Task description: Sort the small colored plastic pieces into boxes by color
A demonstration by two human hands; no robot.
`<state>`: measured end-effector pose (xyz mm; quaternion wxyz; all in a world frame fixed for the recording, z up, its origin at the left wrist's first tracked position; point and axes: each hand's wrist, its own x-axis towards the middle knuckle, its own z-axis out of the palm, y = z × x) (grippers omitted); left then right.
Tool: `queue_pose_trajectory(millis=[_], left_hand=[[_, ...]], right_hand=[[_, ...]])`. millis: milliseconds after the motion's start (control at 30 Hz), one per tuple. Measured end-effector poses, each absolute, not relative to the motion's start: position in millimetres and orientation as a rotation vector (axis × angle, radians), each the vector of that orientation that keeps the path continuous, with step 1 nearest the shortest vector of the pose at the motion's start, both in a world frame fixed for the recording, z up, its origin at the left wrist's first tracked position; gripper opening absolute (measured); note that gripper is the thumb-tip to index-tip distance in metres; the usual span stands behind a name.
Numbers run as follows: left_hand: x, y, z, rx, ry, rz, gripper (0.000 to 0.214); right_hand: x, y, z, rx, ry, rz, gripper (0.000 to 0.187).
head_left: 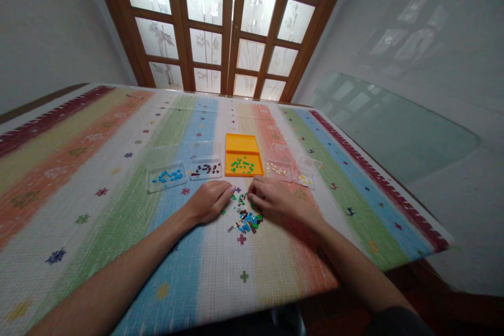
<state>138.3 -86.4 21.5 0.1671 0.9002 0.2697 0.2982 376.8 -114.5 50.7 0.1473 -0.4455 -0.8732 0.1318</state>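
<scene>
L hand (pixel 212 200) rested on the tablecloth (pixel 220 278), fingers together & bent, tips at the L edge of the loose brick pile (pixel 247 219); couldn't tell if they pinched a pc. R hand (pixel 271 197) was opp., fingers curled in, tips near the pile's upper R edge; couldn't tell if a brick was btwn them. The pile, mixed blue, green, brown & pale pcs, spread btwn both sets of fingertips and back twd the wearer. Just beyond the fingertips sat the orange box (pixel 241 143), opened flat, w/ green pcs (pixel 242 166) in its near half. Fwd-left of the L fingers sat the brown-pc tray (pixel 207 176), then, farther L, the blue-pc tray (pixel 167 188), both clear plastic. Beyond the R knuckles sat the cream-pc tray (pixel 279 178), w/ a smaller yellow-pc tray (pixel 305 186) just beside it, to the R. Wood-framed doors (pixel 230 37) stood well beyond the fingers.
</scene>
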Motion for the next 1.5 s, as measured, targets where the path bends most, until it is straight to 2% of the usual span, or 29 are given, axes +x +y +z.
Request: queue_pose_trajectory(millis=[233,433,700,833,1000,1133,1300,1500], left_hand=[[137.2,-85.1,19.9,2.550,0.769,0.830,0.042],[136.2,-84.7,18.6,2.548,0.782,0.826,0.042],[135.5,-85.9,20.3,2.542,0.790,0.815,0.043],[135.6,-86.5,21.7,2.547,0.786,0.820,0.043],[135.2,-87.0,22.3,2.540,0.801,0.830,0.045],[135.2,-87.3,23.7,2.525,0.803,0.811,0.045],[136.0,-88.0,25.5,2.501,0.809,0.821,0.044],[136.7,-88.4,27.0,2.496,0.810,0.829,0.044]], right_hand=[[433.4,-92.5,68.9,-1.386,-2.254,0.265,0.008],[469.7,-78.7,58.3,-1.563,-2.134,0.149,0.008],[470.3,-76.1,53.1,-1.532,-2.180,0.070,0.019],[460.5,-85.3,57.8,-1.456,-2.200,0.165,0.017],[432.8,-102.3,57.5,-1.263,-2.324,0.444,0.010],[404.2,-116.2,53.5,-1.201,-2.375,0.593,0.012],[380.3,-122.5,50.4,-1.023,-2.549,0.577,0.018],[374.5,-119.5,53.5,-1.051,-2.632,0.566,0.021]])
